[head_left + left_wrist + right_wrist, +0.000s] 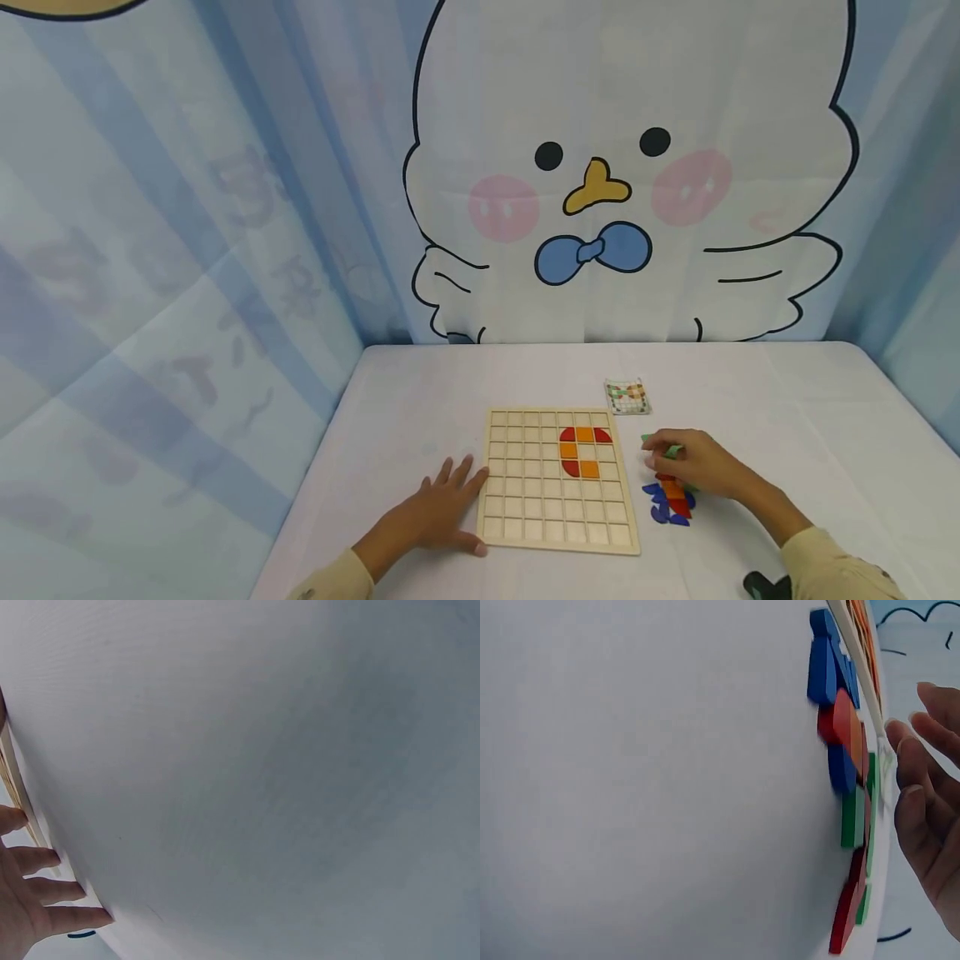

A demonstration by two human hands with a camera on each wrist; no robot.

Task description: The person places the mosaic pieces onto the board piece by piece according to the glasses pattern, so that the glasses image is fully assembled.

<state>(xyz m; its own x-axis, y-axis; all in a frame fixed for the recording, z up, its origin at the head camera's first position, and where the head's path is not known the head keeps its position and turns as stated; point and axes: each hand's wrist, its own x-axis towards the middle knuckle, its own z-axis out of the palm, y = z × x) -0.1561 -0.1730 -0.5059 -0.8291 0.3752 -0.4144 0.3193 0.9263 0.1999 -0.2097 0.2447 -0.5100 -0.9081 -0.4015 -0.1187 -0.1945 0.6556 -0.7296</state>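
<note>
A wooden grid board lies flat on the table. Red quarter-round and orange square pieces sit in several of its upper right cells. My left hand rests with spread fingers against the board's left edge; in the left wrist view its fingers are straight. To the right of the board, my right hand hovers over a loose pile of blue, red, orange and green pieces, partly covering it. In the right wrist view, that hand's fingers are loosely bent, and no piece shows between them.
A small pattern card lies beyond the board's top right corner. A dark object is beside the right sleeve at the near edge of the view. Printed curtains hang behind and beside the white table.
</note>
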